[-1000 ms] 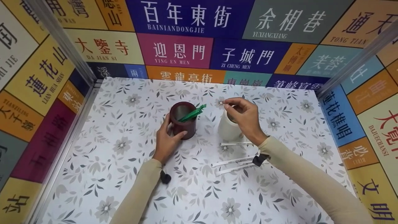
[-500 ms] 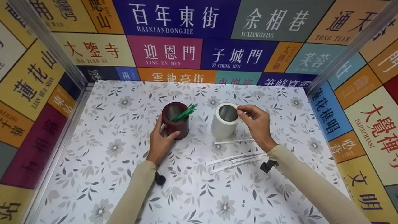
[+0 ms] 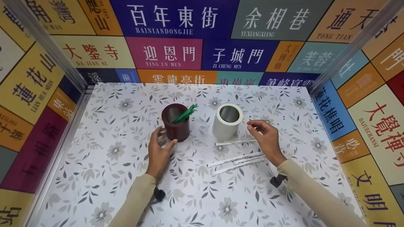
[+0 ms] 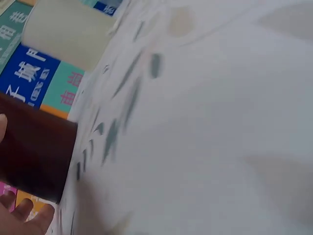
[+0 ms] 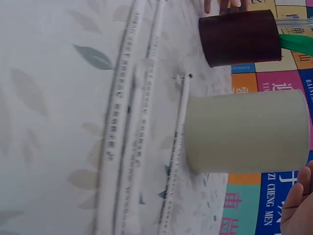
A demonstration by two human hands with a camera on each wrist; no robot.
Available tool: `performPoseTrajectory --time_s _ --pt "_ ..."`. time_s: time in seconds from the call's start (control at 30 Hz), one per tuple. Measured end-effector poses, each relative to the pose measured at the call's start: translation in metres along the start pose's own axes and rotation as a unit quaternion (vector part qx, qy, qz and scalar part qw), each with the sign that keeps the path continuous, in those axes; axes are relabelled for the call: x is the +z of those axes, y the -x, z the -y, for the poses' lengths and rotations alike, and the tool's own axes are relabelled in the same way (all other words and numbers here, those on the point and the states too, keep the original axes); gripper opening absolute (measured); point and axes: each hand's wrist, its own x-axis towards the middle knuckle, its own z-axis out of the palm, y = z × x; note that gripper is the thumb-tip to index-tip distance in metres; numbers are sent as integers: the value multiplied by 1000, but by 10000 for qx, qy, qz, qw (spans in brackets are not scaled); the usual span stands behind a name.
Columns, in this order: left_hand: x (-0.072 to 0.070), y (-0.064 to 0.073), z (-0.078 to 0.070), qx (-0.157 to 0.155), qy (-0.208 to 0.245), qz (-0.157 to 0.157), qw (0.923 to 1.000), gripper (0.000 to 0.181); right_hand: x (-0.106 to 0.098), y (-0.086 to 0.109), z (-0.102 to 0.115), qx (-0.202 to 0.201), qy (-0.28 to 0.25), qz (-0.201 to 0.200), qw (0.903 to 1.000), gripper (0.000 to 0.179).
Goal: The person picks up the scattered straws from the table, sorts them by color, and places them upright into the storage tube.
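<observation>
My left hand point(image 3: 159, 149) lies beside a dark maroon cup point(image 3: 177, 129), fingers and thumb spread at its near left side. In the left wrist view, fingertips point(image 4: 41, 220) show just off the maroon cup point(image 4: 36, 147). Long, thin green pieces point(image 3: 184, 115) lean out of that cup toward the right. To its right an off-white cup point(image 3: 225, 129) stands upright, its visible inside grey with nothing in sight. My right hand point(image 3: 266, 138) hovers right of the off-white cup, fingers loosely bent, nothing visible between them. Its fingertips are apart from the rim.
Several thin white paper-wrapped sticks point(image 3: 235, 160) with black print lie in front of the off-white cup, partly hidden by the right hand. A floral cloth point(image 3: 189, 195) covers the table. Printed panels point(image 3: 170, 53) wall in the back and both sides.
My right hand has moved from over the off-white cup's mouth to its right side and lower. The left hand has loosened and drawn back slightly from the maroon cup. The view shifted a little.
</observation>
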Motion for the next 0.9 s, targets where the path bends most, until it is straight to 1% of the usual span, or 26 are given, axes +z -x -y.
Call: performPoseTrajectory --time_s 0.13,0.2,0.23,0.3,0.37,0.5,0.6,0.67,0.73,0.8,0.9 --pt "13 18 -1 268 -356 -398 9982 50 -6 12 -9 67 93 83 9999 18" --pt "21 25 -2 417 -489 -425 9970 42 -6 17 -12 141 81 97 9998 18" --pt "25 27 -3 488 -473 -365 9970 39 -6 19 -14 175 108 105 9997 18" --pt "33 30 -4 577 -334 -36 9978 37 -5 24 -17 259 173 99 9995 19" --pt "40 30 -5 637 -114 412 9971 37 -3 30 -19 301 247 107 9992 20" --pt "51 25 -8 622 202 1226 9903 44 -1 41 -22 384 428 157 9982 20" --pt "58 19 -10 501 299 1637 9848 52 -2 49 -24 338 665 322 9967 21" --pt "64 15 -12 404 350 1838 9815 58 -3 54 -26 129 891 515 9946 22" --pt "70 10 -14 361 338 1971 9791 63 -5 58 -29 -230 1173 744 9900 25" --pt "76 5 -15 377 301 2063 9773 66 -5 62 -32 -668 1445 974 9824 29" --pt "85 -2 -18 417 141 2166 9753 69 -7 67 -37 -1242 1786 1230 9683 34"
